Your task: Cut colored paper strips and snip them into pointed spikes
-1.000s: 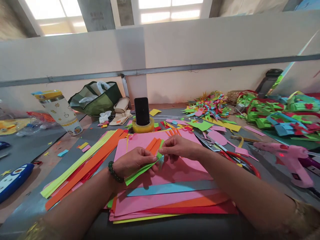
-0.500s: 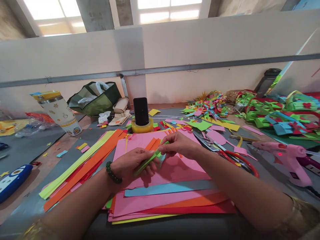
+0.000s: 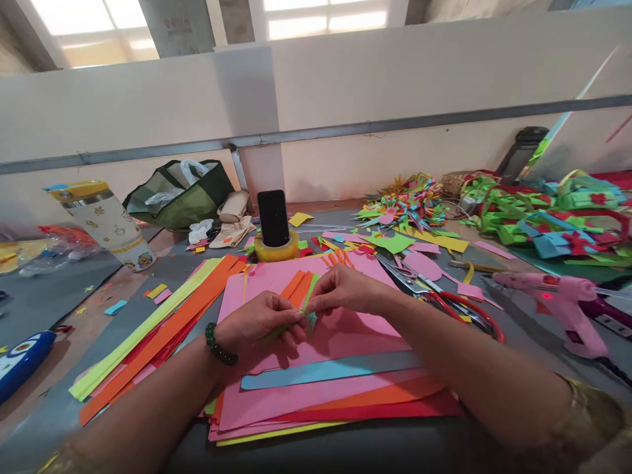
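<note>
Both hands meet over a stack of coloured paper sheets (image 3: 355, 336), pink on top. My left hand (image 3: 266, 322), with a dark bead bracelet (image 3: 220, 345) at the wrist, is closed on a green paper strip (image 3: 310, 289). My right hand (image 3: 340, 289) pinches the same strip between thumb and forefinger. A small light-blue bit shows just below the fingertips. Orange paper strips (image 3: 295, 288) lie on the pink sheet behind the hands. Part of the green strip is hidden by my left fingers.
Long paper strips (image 3: 162, 329) lie at left. A phone (image 3: 273, 218) stands in a yellow tape roll (image 3: 276, 249). Red-handled scissors (image 3: 474, 315) and a pink glue gun (image 3: 553, 296) lie at right. Behind are paper scraps, a tumbler (image 3: 106, 224) and a bag (image 3: 180, 197).
The green strip's upper end now stands up more steeply, and my right fingers have shifted lower along it, close to my left thumb. The whole view has moved slightly.
</note>
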